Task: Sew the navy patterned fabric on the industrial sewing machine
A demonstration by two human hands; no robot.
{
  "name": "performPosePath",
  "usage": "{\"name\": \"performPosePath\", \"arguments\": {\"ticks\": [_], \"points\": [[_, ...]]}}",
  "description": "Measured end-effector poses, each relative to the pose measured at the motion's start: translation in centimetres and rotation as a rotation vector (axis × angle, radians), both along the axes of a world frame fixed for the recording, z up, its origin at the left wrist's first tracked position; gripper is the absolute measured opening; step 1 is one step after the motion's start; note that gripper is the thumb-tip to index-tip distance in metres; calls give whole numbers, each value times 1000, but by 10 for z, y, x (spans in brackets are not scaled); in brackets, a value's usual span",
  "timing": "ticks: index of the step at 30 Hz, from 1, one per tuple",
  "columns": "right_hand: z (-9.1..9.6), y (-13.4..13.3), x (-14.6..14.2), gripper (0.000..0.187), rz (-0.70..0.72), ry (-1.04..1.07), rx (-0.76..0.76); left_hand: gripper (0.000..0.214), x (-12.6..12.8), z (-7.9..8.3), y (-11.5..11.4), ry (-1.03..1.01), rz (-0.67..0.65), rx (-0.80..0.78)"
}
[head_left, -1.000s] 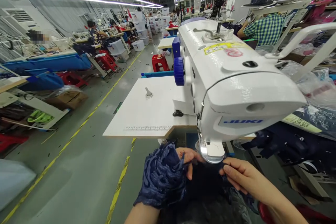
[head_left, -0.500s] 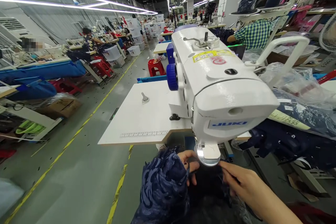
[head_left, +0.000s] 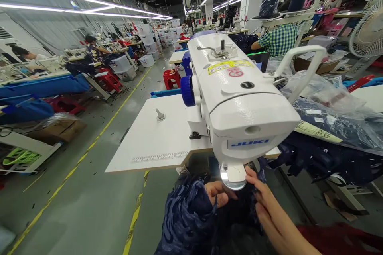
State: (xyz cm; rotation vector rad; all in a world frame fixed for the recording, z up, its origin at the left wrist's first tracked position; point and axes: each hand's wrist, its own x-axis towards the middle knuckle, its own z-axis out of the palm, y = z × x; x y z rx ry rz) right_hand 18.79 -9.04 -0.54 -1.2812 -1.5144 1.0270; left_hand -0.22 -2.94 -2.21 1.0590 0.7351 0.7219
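A white JUKI sewing machine (head_left: 239, 99) fills the middle of the view, its head pointing at me. Dark navy lace fabric (head_left: 188, 219) lies bunched under the machine's end and drapes over my left wrist. My left hand (head_left: 220, 194) pokes out of the fabric with its fingers curled on the cloth just below the machine's round lamp. To its right, my right hand (head_left: 269, 211) lies on the same fabric with fingers stretched toward the machine's foot. The needle area is hidden behind the machine head.
The white table (head_left: 155, 139) extends left of the machine with a small knob on it. Plastic-bagged dark garments (head_left: 329, 115) pile up at the right. A red stool (head_left: 171, 77) stands behind. Other people sit at workstations along a yellow-lined aisle on the left.
The view has shifted so the machine sits further left and higher. My right hand has slid forward, closer to the machine's end; my left hand stays on the fabric.
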Motion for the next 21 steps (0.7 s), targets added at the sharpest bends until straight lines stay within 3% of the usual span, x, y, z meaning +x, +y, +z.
{"name": "performPosePath", "arguments": {"ticks": [3, 6, 10, 12, 14, 16, 19, 21], "points": [[-14, -2, -4, 53, 12, -272, 103, 50, 4, 0, -8, -112, -18, 33], [-22, 1, 5, 62, 28, -503, 339, 50, 2, 1, -14, -195, -75, 25], [-14, 1, 18, 65, -3, -737, 613, 57, -5, 6, -19, -104, -298, -122], [-6, 2, 26, 51, -78, -837, 583, 57, -10, 12, -19, 48, -365, -170], [4, 7, 36, 33, -113, -885, 487, 53, -14, 19, -17, 136, -304, -146], [17, 15, 45, 15, -19, -794, 374, 41, -19, 25, -12, 168, -218, -79], [37, 24, 49, 37, 288, -385, 117, 42, -28, 31, -1, 174, -132, 23], [46, 30, 46, 46, 418, -148, -100, 47, -34, 32, 8, 155, -64, 84]]}}
